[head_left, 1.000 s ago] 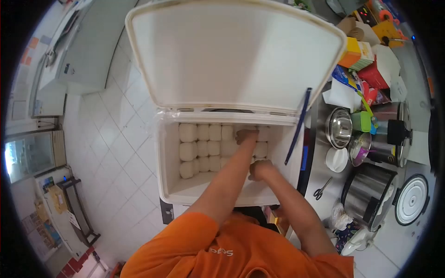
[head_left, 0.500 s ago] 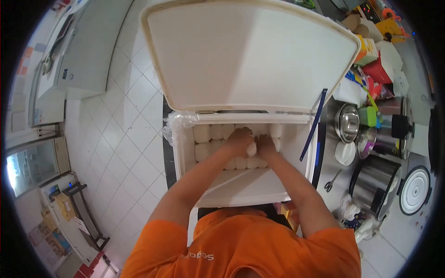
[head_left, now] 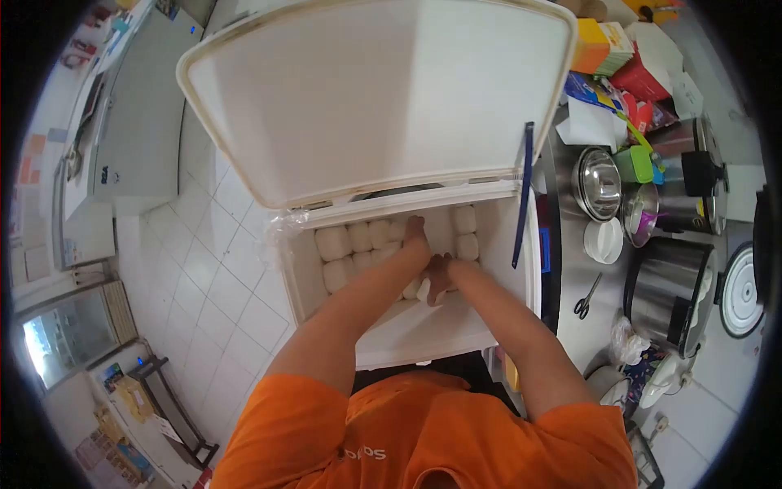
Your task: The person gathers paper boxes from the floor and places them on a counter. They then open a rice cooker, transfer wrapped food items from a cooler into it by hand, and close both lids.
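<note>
In the head view, a deep white chest (head_left: pixel 481 322) stands open in front of me, with rows of soft white rounded lumps (head_left: pixel 332 243) packed inside. My left hand (head_left: pixel 416 234) reaches down among the lumps by the far wall, its fingers mostly hidden. Nearer to me, my right hand (head_left: pixel 441 275) is closed around a white lump (head_left: pixel 423 290) beside the front rows. Two more lumps (head_left: pixel 465 232) sit apart on the right, beyond my right hand.
The raised lid (head_left: pixel 358 98) leans back behind the chest, with a blue strap (head_left: pixel 523 196) at its right. Along the right counter are steel bowls (head_left: pixel 599 183), scissors (head_left: pixel 587 295) and a large pot (head_left: pixel 664 293). A clear plastic bag (head_left: pixel 287 228) hangs at the chest's left corner.
My hands, which were side by side, have moved apart. The right one has come toward me with a white lump, while the left reaches farther in. The whole view has shifted.
</note>
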Action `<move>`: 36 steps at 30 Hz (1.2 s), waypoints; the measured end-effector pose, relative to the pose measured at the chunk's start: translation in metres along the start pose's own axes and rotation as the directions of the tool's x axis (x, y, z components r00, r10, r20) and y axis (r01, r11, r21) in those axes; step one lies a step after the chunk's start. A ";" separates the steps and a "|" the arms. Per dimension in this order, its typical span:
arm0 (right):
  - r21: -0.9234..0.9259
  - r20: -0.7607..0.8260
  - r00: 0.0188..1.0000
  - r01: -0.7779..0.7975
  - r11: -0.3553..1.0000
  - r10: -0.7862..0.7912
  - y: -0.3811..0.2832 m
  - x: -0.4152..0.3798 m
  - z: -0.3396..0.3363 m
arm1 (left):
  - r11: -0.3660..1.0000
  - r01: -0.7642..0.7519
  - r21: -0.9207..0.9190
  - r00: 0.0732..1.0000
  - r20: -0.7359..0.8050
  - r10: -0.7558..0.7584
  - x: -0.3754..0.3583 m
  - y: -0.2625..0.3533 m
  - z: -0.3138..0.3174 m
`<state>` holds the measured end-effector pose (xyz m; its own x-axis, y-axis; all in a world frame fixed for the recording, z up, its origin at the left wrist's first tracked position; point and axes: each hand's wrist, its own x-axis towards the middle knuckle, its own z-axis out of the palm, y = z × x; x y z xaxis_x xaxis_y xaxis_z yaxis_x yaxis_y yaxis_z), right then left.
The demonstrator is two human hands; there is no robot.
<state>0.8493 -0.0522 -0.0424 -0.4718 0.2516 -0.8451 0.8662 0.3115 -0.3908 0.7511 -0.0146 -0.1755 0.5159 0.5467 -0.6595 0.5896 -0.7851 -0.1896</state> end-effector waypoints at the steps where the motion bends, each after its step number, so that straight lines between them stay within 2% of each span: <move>1: 0.008 -0.023 1.000 -0.002 1.000 0.002 -0.008 0.004 -0.003 | 0.982 -0.052 0.180 0.997 0.071 0.040 -0.011 -0.007 -0.012; 2: -0.042 -0.032 0.999 0.041 0.998 -0.043 -0.015 0.008 -0.004 | 0.930 -0.124 0.346 0.987 0.141 0.079 -0.022 -0.015 -0.024; 3: -0.090 -0.044 0.997 0.066 0.994 -0.070 -0.018 0.007 -0.004 | 0.954 0.024 -0.299 0.996 -0.069 -0.047 -0.027 -0.017 -0.014; 4: -0.126 -0.060 0.995 0.073 0.989 -0.081 -0.018 0.003 -0.001 | 0.561 -0.010 -0.828 0.958 -0.169 -0.231 -0.031 -0.017 0.002; 5: -0.153 -0.081 0.994 0.059 0.987 -0.072 -0.013 -0.007 0.002 | 0.881 -0.071 -0.467 0.895 -0.420 -0.150 -0.005 -0.015 0.066; 6: -0.172 -0.106 0.993 0.031 0.985 -0.050 -0.004 -0.019 0.003 | 0.961 -0.115 -0.251 0.964 -0.261 0.047 -0.063 -0.039 -0.009; 7: -0.069 -0.138 0.989 0.041 0.997 -0.050 -0.011 -0.051 -0.003 | 0.967 -0.247 -0.058 0.967 -0.084 0.242 -0.129 -0.066 -0.098; 8: -0.155 -0.278 0.945 0.134 0.979 -0.173 -0.009 -0.077 -0.002 | 0.953 -0.297 -0.067 0.950 0.077 0.301 -0.136 -0.075 -0.114; 9: -0.014 -0.330 0.928 0.176 0.984 -0.171 -0.003 -0.125 -0.003 | 0.917 -0.290 -0.274 0.954 -0.004 0.300 -0.136 -0.088 -0.081; 10: 0.108 -0.390 0.903 0.239 0.965 -0.180 -0.004 -0.178 -0.006 | 0.901 -0.210 -0.380 0.949 0.142 0.281 -0.152 -0.092 -0.113; 11: 0.203 -0.453 0.866 0.333 0.921 -0.213 0.003 -0.239 -0.005 | 0.894 -0.196 -0.404 0.961 0.102 0.257 -0.179 -0.090 -0.143; 12: 0.267 -0.519 0.816 0.438 0.859 -0.255 0.018 -0.302 0.007 | 0.718 -0.237 -0.654 0.964 -0.249 0.092 -0.198 -0.102 -0.100; 13: 0.216 -0.768 0.605 0.553 0.805 -0.209 0.039 -0.353 0.035 | 0.366 -0.168 -0.916 0.985 -0.139 0.102 -0.220 -0.091 -0.133; 14: 0.114 -0.933 0.332 0.643 0.757 -0.142 0.061 -0.406 0.069 | -0.052 -0.029 -0.998 0.986 -0.037 0.164 -0.249 -0.077 -0.171; 15: 0.173 -0.957 0.285 0.714 0.678 -0.056 0.084 -0.463 0.096 | -0.028 -0.057 -0.998 0.984 -0.061 0.169 -0.257 -0.069 -0.183; 16: 0.216 -0.974 0.208 0.721 0.658 0.090 0.104 -0.515 0.126 | -0.250 -0.120 -0.961 0.965 -0.172 0.196 -0.266 -0.062 -0.190; 17: 0.287 -0.955 0.137 0.651 0.703 0.263 0.125 -0.563 0.157 | -0.456 -0.160 -0.875 0.939 -0.277 0.202 -0.266 -0.052 -0.200; 18: 0.324 -0.905 -0.051 0.562 0.761 0.423 0.144 -0.600 0.184 | -0.436 -0.174 -0.883 0.933 -0.289 0.213 -0.260 -0.031 -0.220; 19: 0.387 -0.766 -0.131 0.688 0.614 0.629 0.161 -0.630 0.204 | -0.516 -0.251 -0.819 0.923 -0.363 0.126 -0.253 -0.003 -0.243; 20: 0.519 -0.616 -0.130 0.675 0.524 0.777 0.188 -0.657 0.222 | -0.588 -0.328 -0.739 0.903 -0.428 0.035 -0.241 0.019 -0.267; 21: 0.628 -0.435 -0.130 0.666 0.403 0.891 0.218 -0.679 0.238 | -0.612 -0.307 -0.729 0.880 -0.463 0.110 -0.214 0.036 -0.288; 23: 0.662 -0.353 -0.072 0.686 0.303 0.933 0.268 -0.701 0.247 | -0.637 -0.273 -0.721 0.848 -0.493 0.195 -0.175 0.082 -0.354; 24: 0.772 -0.365 0.009 0.561 0.297 0.931 0.296 -0.701 0.251 | -0.640 -0.263 -0.722 0.847 -0.490 0.205 -0.163 0.119 -0.401; 25: 0.860 -0.363 0.092 0.417 0.295 0.927 0.320 -0.701 0.253 | -0.656 -0.261 -0.708 0.743 -0.581 0.331 -0.159 0.154 -0.458; 26: 0.887 -0.422 0.094 0.251 0.389 0.902 0.336 -0.703 0.250 | -0.686 -0.260 -0.680 0.761 -0.582 0.288 -0.155 0.190 -0.499; 27: 0.878 -0.478 0.109 0.076 0.472 0.872 0.349 -0.706 0.243 | -0.713 -0.379 -0.590 0.628 -0.730 0.269 -0.154 0.223 -0.535; 28: 0.874 -0.485 0.102 0.086 0.478 0.868 0.357 -0.713 0.235 | -0.751 -0.329 -0.572 0.607 -0.738 0.296 -0.148 0.250 -0.569; 29: 0.879 -0.450 0.015 0.185 0.440 0.893 0.362 -0.721 0.230 | -0.784 -0.276 -0.556 0.585 -0.745 0.322 -0.142 0.277 -0.602; 30: 0.871 -0.400 -0.065 0.285 0.401 0.914 0.369 -0.728 0.226 | -0.764 -0.237 -0.600 0.697 -0.653 0.296 -0.145 0.303 -0.631; 31: 0.870 -0.395 -0.061 0.295 0.395 0.917 0.380 -0.730 0.223 | -0.752 -0.233 -0.617 0.715 -0.633 0.297 -0.134 0.325 -0.654; 33: 0.986 -0.146 -0.176 -0.102 0.130 0.973 0.404 -0.731 0.221 | -0.757 -0.173 -0.630 0.655 -0.648 0.390 -0.122 0.368 -0.694; 34: 0.995 -0.094 -0.145 -0.037 0.089 0.985 0.405 -0.746 0.220 | -0.733 -0.111 -0.671 0.628 -0.620 0.471 -0.121 0.386 -0.712; 35: 0.995 -0.095 -0.145 -0.036 0.091 0.985 0.399 -0.753 0.223 | -0.733 -0.113 -0.671 0.628 -0.620 0.470 -0.116 0.401 -0.727; 36: 0.920 -0.211 -0.022 0.333 0.207 0.977 0.392 -0.756 0.227 | -0.650 -0.151 -0.745 0.646 -0.572 0.505 -0.111 0.414 -0.738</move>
<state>1.5830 -0.3285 0.3603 0.8221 0.4924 -0.2859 0.1734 -0.6948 -0.6980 1.3964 -0.1857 0.3561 0.9867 0.1235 -0.1060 0.0015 0.6445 0.7646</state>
